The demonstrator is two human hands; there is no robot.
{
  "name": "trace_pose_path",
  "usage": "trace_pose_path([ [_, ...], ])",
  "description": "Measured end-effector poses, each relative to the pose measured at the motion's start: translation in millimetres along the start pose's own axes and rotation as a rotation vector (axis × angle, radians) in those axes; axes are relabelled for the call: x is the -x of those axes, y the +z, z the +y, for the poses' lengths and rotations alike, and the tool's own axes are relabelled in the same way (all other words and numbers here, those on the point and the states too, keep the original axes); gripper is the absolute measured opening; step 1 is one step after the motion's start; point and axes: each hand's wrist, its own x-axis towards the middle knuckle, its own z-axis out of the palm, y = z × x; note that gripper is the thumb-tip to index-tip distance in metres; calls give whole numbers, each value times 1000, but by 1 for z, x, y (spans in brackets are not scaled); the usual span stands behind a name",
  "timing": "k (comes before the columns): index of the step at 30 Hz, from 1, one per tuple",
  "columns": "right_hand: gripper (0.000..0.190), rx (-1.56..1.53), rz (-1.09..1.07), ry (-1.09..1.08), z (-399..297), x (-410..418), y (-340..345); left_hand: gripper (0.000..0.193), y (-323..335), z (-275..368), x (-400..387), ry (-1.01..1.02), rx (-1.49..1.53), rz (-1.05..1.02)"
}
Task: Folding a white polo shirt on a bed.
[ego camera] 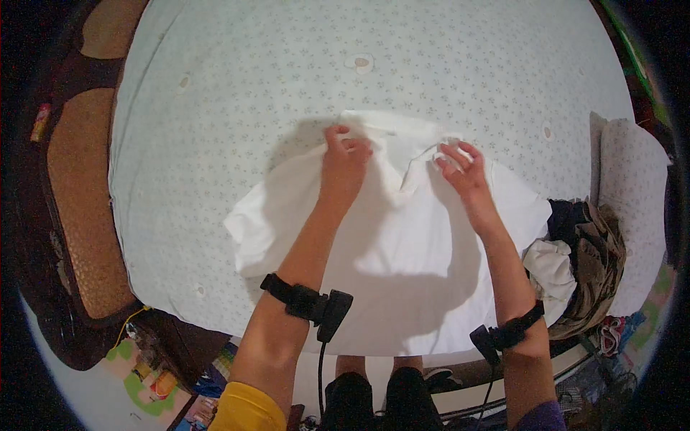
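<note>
A white collared shirt [399, 237] lies spread on the bed, its collar [399, 121] away from me and its V-shaped neck opening in the middle. My left hand [347, 161] grips the left side of the collar with curled fingers; part of the grip is hidden under the hand. On the other side, my right hand [464, 167] pinches the collar's edge between thumb and fingers. The left sleeve [250, 231] is laid out flat with a few folds. Towards the right, the other sleeve [520, 196] reaches a heap of clothes.
The bed sheet [226, 118] is pale with small printed motifs. At right, the heap of dark and brown clothes [593, 258] and a crumpled white cloth [551, 266] sit beside a pillow [630, 199]. A dark wooden headboard-like piece with brown panels [81, 215] stands left. Black straps with cables circle both forearms.
</note>
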Motion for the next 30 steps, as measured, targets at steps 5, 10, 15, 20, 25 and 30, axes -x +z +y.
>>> trace_pose_path([
  [5, 42, 383, -83, -270, 39, 8, -1, 30, 16, -26, 21, 441, -48, -65],
  [10, 24, 893, 154, -281, 22, 20, 28, 36, 13, -33, 35, 647, -550, -53],
  [15, 19, 529, 220, 53, 64, 10, 11, 33, 26, -35, 30, 600, -428, -83],
  [20, 27, 687, 659, -288, 35, 9, 0, 38, 22, -30, 23, 672, -669, 106],
  [25, 43, 976, 312, -546, 4, -5, 2, 30, 8, 2, 6, 499, -1091, 56],
  [30, 50, 1328, 91, -500, 7, -7, -10, 30, 5, -12, -2, 611, -1012, 297],
])
